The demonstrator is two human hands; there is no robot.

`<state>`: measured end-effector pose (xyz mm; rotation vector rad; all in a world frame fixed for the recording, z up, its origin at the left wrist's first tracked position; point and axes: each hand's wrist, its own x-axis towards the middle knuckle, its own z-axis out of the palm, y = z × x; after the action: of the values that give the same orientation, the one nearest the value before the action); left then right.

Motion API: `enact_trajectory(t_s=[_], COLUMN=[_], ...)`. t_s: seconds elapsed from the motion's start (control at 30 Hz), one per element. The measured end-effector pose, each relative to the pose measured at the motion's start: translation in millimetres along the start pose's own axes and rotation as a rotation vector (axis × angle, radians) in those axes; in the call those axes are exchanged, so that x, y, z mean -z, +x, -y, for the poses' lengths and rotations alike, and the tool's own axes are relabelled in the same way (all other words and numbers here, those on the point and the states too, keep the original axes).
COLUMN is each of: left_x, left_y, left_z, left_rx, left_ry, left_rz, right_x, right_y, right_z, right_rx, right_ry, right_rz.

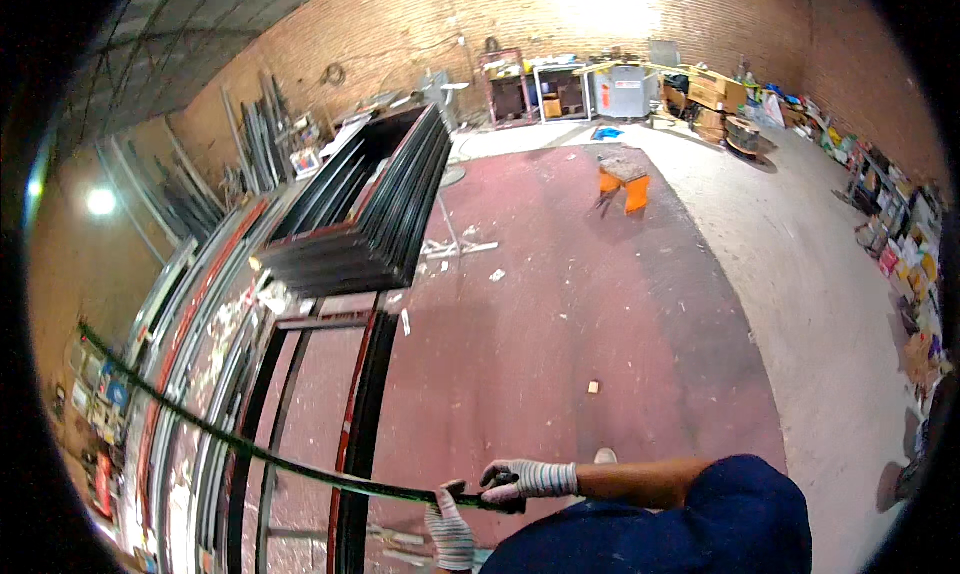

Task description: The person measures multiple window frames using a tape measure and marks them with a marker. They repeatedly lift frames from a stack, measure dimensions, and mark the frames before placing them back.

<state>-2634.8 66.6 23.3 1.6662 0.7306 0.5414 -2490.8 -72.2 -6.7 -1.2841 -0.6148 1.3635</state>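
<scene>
A long, thin dark strip (245, 446) with a greenish edge stretches from the far left to just in front of my body. My gloved left hand (449, 530) is closed around it near its close end, thumb up along the side. At that end my right hand (527, 479), in a striped white glove, has its fingers curled on the strip. Something dark shows between those fingers, too small to make out. Beneath the strip lies a black rectangular metal frame (360, 444) with reddish edges.
A stack of black frames (345, 259) stands ahead on the left. Metal profiles (185, 374) lie along the left side. An orange-legged stool (626, 179) stands on the dark red floor (540, 304). A small block (593, 387) lies nearby. Clutter (910, 324) lines the right wall.
</scene>
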Motion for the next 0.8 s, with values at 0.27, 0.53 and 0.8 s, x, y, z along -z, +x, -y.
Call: enact_trajectory(t_s=[0.27, 0.53, 0.8], left_x=[-209.5, -334.4, -419.3], left_y=[58.6, 113.8, 223.2], left_z=[-35.8, -25.2, 16.5], left_rx=[0.407, 0.547, 0.684], left_ry=[-0.587, -0.627, -0.436], left_rz=[0.462, 0.382, 0.389], right_x=[176.7, 350.9, 519.0], right_y=[-96.0, -179.4, -181.9], right_z=[8.8, -8.1, -12.6], right_rx=[0.197, 0.145, 0.328], right_ry=[0.438, 0.473, 0.484], right_rz=[-0.321, -0.83, -1.143])
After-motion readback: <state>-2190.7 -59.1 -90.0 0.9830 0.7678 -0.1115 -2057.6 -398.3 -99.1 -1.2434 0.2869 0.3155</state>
